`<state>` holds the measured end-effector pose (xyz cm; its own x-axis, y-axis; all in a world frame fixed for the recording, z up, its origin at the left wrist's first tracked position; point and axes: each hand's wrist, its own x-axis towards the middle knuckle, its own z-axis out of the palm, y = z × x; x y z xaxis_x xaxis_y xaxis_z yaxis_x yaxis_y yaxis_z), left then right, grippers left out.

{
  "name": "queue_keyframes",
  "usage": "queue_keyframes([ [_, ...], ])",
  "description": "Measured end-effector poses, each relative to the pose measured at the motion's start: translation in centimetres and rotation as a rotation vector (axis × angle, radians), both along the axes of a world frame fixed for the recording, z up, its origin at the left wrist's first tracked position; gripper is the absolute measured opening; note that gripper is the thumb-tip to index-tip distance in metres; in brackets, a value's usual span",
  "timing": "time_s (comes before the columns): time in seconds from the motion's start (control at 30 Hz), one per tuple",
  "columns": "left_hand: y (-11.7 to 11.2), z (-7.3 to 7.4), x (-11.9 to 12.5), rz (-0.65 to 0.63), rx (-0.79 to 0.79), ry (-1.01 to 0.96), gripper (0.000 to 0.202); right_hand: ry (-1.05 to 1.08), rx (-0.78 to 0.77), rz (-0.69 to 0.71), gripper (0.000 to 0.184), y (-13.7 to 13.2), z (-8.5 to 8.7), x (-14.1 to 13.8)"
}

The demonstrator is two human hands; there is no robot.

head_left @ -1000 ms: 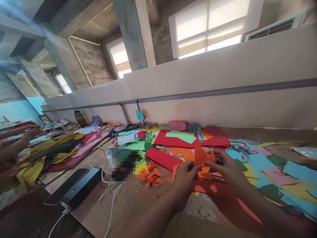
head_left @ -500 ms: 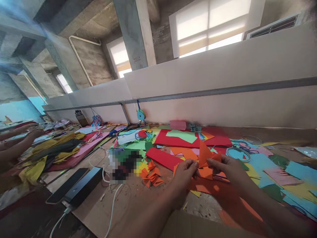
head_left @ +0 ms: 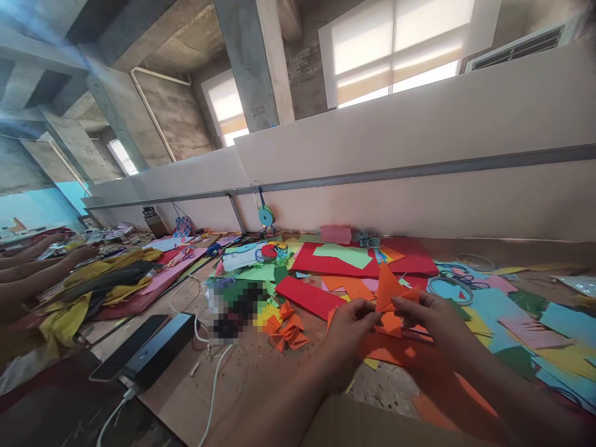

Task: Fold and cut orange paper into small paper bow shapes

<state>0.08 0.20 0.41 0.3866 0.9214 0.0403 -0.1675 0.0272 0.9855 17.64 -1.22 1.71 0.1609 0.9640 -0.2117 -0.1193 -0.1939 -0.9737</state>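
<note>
Between my two hands, above the table, is a piece of orange paper point(head_left: 387, 289) with a folded point standing up. My right hand point(head_left: 421, 310) pinches its right side between thumb and fingers. On its lower left edge, my left hand point(head_left: 356, 326) has its thumb and fingers pressed together. Beneath them lie more orange paper sheets point(head_left: 386, 351). Left of my left hand sits a small pile of folded orange paper pieces point(head_left: 291, 332). A red paper strip point(head_left: 310, 298) lies just behind it.
A black power bank point(head_left: 158, 347) with a white cable point(head_left: 215, 385) lies at the front left, beside a dark phone point(head_left: 128, 347). Coloured paper scraps point(head_left: 535, 332) cover the right side. At far left, a co-worker's arms point(head_left: 41, 267) reach over yellow cloth point(head_left: 116, 273).
My left hand's fingers have shifted slightly right along the orange paper. The co-worker's arm at far left has moved. The paper stays pinched in my right hand.
</note>
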Motion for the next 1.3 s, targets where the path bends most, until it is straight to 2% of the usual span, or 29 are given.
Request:
queue_keyframes([
  [0.2,0.3,-0.2,-0.1,0.010,0.063,0.055,0.021,-0.022,0.014,0.000,0.034,-0.3,0.4,-0.3],
  [0.47,0.1,0.1,-0.2,0.009,0.010,0.011,0.021,-0.034,0.041,0.022,0.034,-0.3,0.3,-0.4],
  [0.67,0.1,0.5,-0.1,-0.063,-0.023,0.033,0.036,-0.070,0.089,0.050,0.031,-0.4,0.2,-0.5],
  [0.83,0.2,-0.1,0.2,-0.012,-0.057,0.063,0.040,-0.108,0.108,0.045,0.032,-0.5,0.2,-0.9],
  [0.9,0.4,-0.3,0.1,0.009,-0.062,0.063,0.037,-0.101,0.147,0.046,0.036,-0.4,0.2,-0.9],
  [1.0,1.0,-0.4,0.0,0.032,-0.035,0.094,0.038,-0.080,0.271,0.042,0.051,-0.2,0.3,-0.8],
  [1.07,1.4,-0.5,-0.2,0.036,-0.019,0.119,0.040,-0.082,0.316,0.035,0.045,-0.1,0.4,-0.8],
  [1.3,1.3,-0.8,-0.1,0.014,0.001,0.074,0.040,-0.098,0.183,0.084,0.032,-0.3,0.4,-0.5],
])
